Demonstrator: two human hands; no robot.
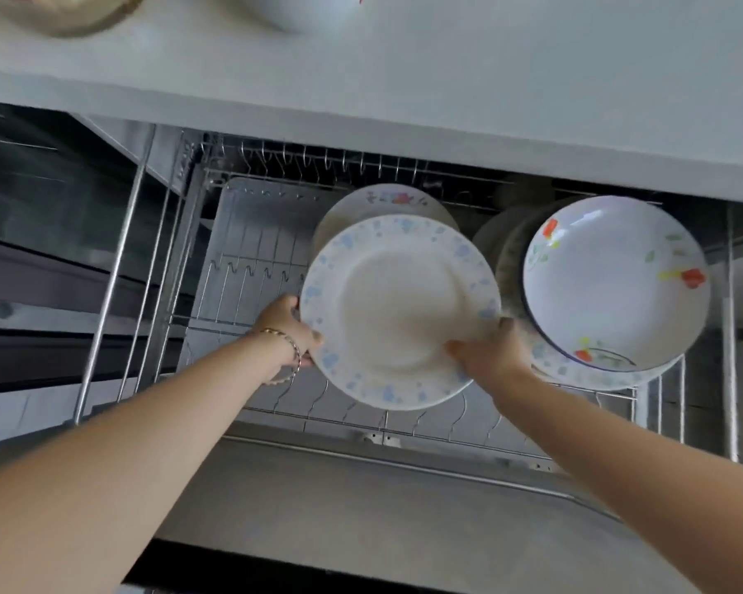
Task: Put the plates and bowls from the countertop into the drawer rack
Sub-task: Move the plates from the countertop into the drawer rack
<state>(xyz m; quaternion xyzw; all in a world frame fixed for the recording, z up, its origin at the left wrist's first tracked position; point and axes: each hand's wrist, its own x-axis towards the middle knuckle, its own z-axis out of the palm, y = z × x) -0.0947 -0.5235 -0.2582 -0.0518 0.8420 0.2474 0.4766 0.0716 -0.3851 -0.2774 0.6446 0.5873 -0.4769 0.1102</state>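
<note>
We hold the blue-flecked plate [400, 310] by its rim above the drawer rack [249, 267], left hand [290, 325] gripping its left edge, right hand [490, 353] pinching its lower right edge. We should tip it upright and ease it into a slot just beyond our hands, clear of the flowered bowl [614, 280] beside our right hand. No writing is readable.

White countertop [447, 70], dark glossy cabinet fronts [39, 216]

Soft even light; mild motion blur; wide-angle edge bending; faint glare on red-flowered bowl [614, 285].
</note>
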